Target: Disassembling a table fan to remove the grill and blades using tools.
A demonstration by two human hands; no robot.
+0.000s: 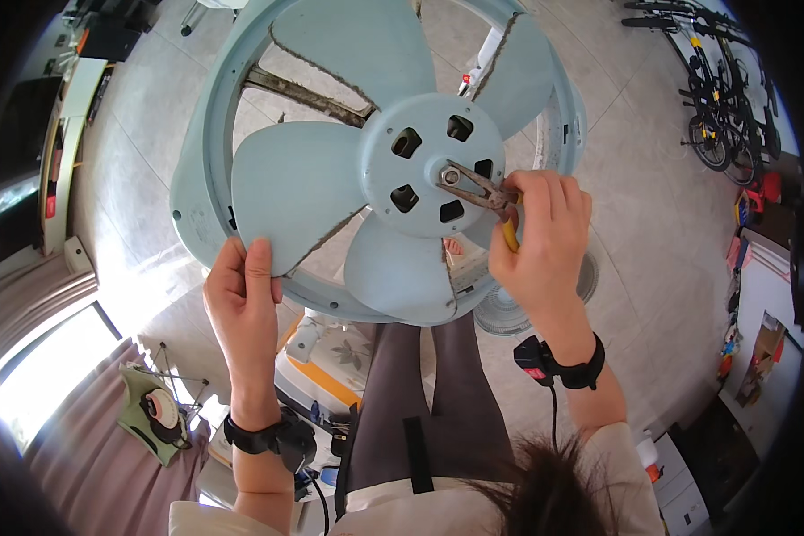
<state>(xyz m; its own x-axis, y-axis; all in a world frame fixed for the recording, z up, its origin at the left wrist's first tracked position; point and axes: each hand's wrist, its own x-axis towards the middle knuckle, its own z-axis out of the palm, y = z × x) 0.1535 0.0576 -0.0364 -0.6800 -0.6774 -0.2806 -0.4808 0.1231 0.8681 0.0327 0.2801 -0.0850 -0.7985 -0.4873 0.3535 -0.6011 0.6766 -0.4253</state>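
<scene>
Fan: the pale blue fan (375, 152) fills the upper middle of your view, held up in front of you, its blades edged with dark grime.
Hub: the round hub (431, 165) sits at the centre of the fan, with dark slots around a metal nut (451, 176) in its middle.
Left hand: your left hand (244, 295) is at 7 o'clock from the hub, fingers closed over the fan's ring frame (196, 170), thumb lying on the edge of the lower left blade (299, 192).
Right hand: your right hand (540, 237) is at 4 o'clock from the hub, closed around the yellow handles of the pliers (481, 190).
Pliers: their rusty nose reaches toward 10 o'clock from your fist and meets the nut; you cannot tell whether the tips clamp it or only touch it.
Wrists: each wrist carries a black band (259, 436).
Below: your dark trousers (429, 393) lie at 6 o'clock.
Surroundings: tiled floor (643, 196) all round, bicycles (719, 89) at 2 o'clock, well apart from the fan.
</scene>
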